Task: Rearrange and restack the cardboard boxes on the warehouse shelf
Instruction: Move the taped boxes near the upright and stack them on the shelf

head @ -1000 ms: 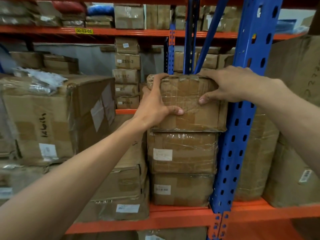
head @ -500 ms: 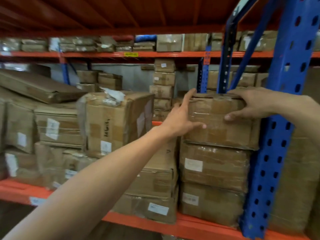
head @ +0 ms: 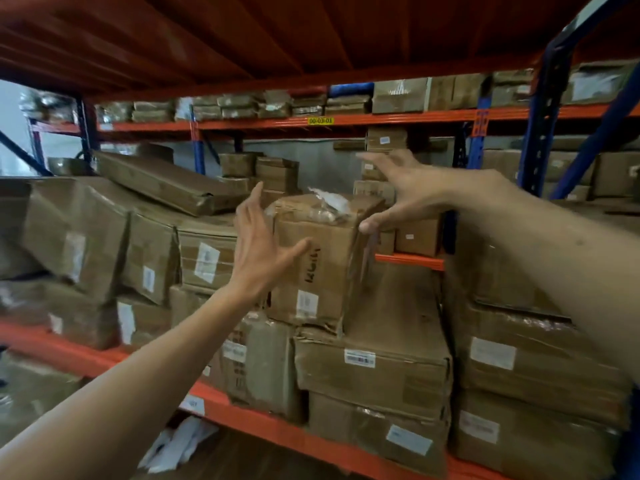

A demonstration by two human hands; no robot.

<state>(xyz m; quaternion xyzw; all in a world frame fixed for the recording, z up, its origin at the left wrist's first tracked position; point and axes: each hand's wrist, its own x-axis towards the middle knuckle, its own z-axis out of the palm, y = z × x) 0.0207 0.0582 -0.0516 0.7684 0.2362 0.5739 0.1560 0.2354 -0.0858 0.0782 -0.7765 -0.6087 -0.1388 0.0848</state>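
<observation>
A worn cardboard box with black handwriting [head: 320, 261] stands on lower boxes at the middle of the orange shelf [head: 242, 415]. Torn plastic lies on its top. My left hand [head: 263, 247] is open just in front of its left side, fingers spread. My right hand [head: 407, 188] is open over its top right corner, thumb close to the edge. Neither hand grips anything. The stack of taped boxes [head: 540, 358] stands at the right, partly behind my right arm.
A blue upright [head: 540, 133] rises at the right. Flat wide boxes [head: 374, 351] lie under the handwritten box. More boxes [head: 104, 244] crowd the left, with a long flat carton [head: 166, 183] leaning on top. Small boxes fill the rack behind.
Both hands have let go of the top taped box at the right and swung left to the handwritten box. The view has turned left and up.
</observation>
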